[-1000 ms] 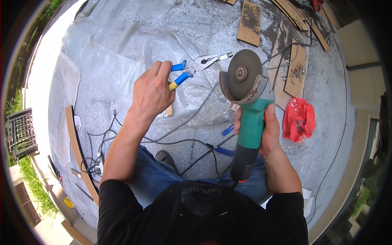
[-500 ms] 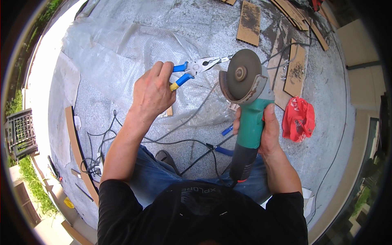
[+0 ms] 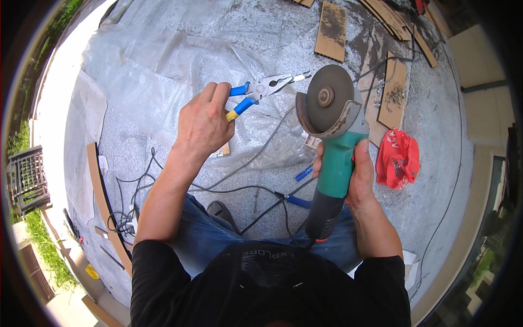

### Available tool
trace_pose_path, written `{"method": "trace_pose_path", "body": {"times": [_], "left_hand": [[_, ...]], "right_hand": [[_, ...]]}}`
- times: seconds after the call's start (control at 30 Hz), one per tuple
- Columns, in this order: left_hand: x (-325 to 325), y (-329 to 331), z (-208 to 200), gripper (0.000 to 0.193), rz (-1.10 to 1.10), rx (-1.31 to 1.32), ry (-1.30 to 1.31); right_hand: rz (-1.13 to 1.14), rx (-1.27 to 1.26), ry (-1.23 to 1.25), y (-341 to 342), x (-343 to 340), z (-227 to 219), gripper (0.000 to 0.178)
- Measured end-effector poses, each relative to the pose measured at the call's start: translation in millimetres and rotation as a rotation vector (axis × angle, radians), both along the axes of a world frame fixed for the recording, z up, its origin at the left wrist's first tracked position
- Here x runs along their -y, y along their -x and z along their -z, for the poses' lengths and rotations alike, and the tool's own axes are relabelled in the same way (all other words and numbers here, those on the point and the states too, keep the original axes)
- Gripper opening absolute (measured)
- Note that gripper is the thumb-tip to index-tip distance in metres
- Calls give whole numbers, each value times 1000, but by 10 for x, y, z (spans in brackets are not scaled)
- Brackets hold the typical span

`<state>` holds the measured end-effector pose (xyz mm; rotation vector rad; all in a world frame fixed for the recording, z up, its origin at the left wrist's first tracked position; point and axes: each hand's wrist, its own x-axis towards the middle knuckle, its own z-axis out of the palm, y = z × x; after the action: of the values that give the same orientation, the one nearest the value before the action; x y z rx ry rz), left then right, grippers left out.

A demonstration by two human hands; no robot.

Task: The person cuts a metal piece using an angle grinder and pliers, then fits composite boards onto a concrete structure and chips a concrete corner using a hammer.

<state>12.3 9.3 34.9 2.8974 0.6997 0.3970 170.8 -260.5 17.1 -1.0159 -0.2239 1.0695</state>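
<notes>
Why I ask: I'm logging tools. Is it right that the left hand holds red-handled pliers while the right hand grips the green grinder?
Not quite: the head view shows the pliers in the left hand have blue handles. The right hand does grip the green grinder.

A green angle grinder (image 3: 333,158) is gripped around its body by the right hand (image 3: 357,180), its grey disc (image 3: 327,98) pointed toward twelve o'clock. Pliers (image 3: 261,90) with blue handles are held by the left hand (image 3: 202,122) at nine o'clock of the disc, the nose aimed at the disc's edge, just beside it. A red bag (image 3: 399,158) is seen on the grey floor (image 3: 163,32) at three o'clock of the grinder. Brown boards (image 3: 332,30) are scattered toward twelve and one o'clock.
</notes>
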Motion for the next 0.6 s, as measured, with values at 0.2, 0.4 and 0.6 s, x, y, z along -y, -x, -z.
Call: {"method": "trace_pose_path", "body": {"times": [0.2, 0.4, 0.6], "left_hand": [[2, 1, 17, 39, 14, -3, -1], [-8, 9, 15, 39, 20, 0, 21], [11, -5, 31, 40, 25, 11, 21]], "right_hand": [[-9, 20, 7, 21, -10, -14, 77], [-5, 44, 29, -14, -14, 12, 77], [-30, -39, 2, 2, -9, 15, 82]]}}
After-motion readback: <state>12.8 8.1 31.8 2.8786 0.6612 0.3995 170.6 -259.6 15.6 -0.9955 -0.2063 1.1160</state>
